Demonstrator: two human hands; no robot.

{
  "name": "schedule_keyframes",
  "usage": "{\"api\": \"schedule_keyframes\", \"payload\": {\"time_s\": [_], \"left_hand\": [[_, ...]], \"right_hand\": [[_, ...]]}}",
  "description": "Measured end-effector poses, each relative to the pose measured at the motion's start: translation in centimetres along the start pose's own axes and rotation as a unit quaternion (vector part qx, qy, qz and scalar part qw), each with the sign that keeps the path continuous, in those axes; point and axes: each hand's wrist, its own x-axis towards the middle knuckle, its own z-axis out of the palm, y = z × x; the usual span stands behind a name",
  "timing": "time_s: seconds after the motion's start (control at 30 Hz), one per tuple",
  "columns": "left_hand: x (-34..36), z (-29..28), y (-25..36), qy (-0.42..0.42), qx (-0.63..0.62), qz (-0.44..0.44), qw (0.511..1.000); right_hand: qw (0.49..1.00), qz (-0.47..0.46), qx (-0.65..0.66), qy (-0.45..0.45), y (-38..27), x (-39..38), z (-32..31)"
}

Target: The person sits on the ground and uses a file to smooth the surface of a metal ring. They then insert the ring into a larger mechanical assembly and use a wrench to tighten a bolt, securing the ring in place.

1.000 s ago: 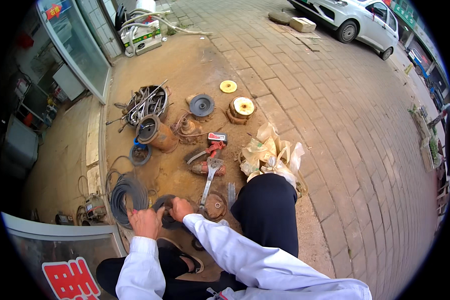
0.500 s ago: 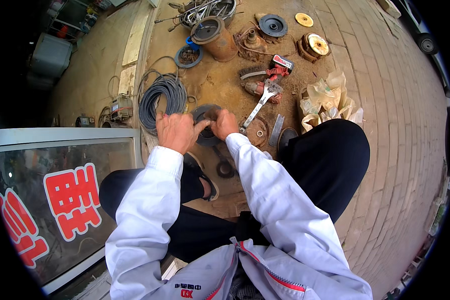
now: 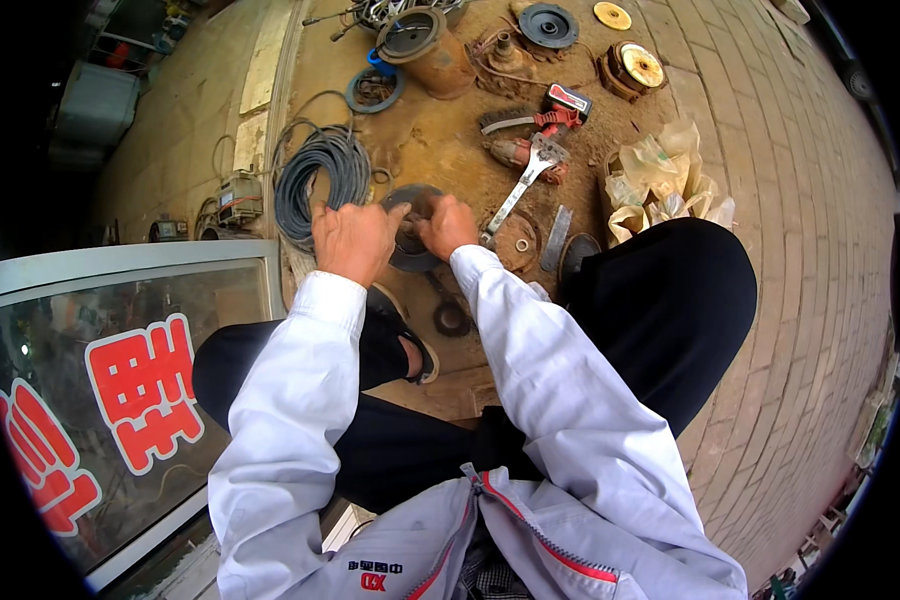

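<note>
A dark grey round disc with a raised centre lies on the ground between my hands. My left hand is closed at the disc's left side, its thumb stretched across toward the hub. What its curled fingers hold, if anything, is hidden beneath the hand. On the other side, my right hand is closed over the disc's right part, fingertips at the middle. I cannot make out what is pinched there. Beyond my left hand sits a coil of grey cable. Below the disc lies a dark ring-shaped part.
An adjustable wrench leans on a red power tool, beside a wire brush. Farther off stand a rusty housing and a grey-blue disc. A crumpled bag is at right; a glass door flanks my left arm.
My hands have drawn slightly apart over the disc; the left thumb and right fingers no longer meet. The whole view has shifted a little.
</note>
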Motion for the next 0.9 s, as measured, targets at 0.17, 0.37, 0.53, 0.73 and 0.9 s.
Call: {"api": "schedule_keyframes", "payload": {"time_s": [0.17, 0.37, 0.53, 0.73, 0.9], "left_hand": [[-0.9, 0.6, -0.8, 0.107, -0.025, 0.108, 0.988], [-0.3, 0.9, -0.5, 0.068, 0.008, 0.076, 0.995], [0.3, -0.1, 0.0, -0.032, 0.005, -0.003, 0.999], [-0.4, 1.5, -1.5, 0.115, -0.030, 0.130, 0.984], [0.0, 0.6, -0.5, 0.027, 0.007, 0.041, 0.999]], "right_hand": [[1.000, 0.014, 0.001, 0.002, 0.0, 0.0, 0.0], [1.000, 0.026, -0.007, -0.009, 0.3, 0.3, 0.4], [1.000, 0.021, -0.011, 0.000, 0.7, 0.4, 0.8], [1.000, 0.020, -0.014, -0.013, 0.4, 0.3, 0.5], [1.000, 0.019, 0.011, -0.004, -0.1, 0.1, 0.0]]}}
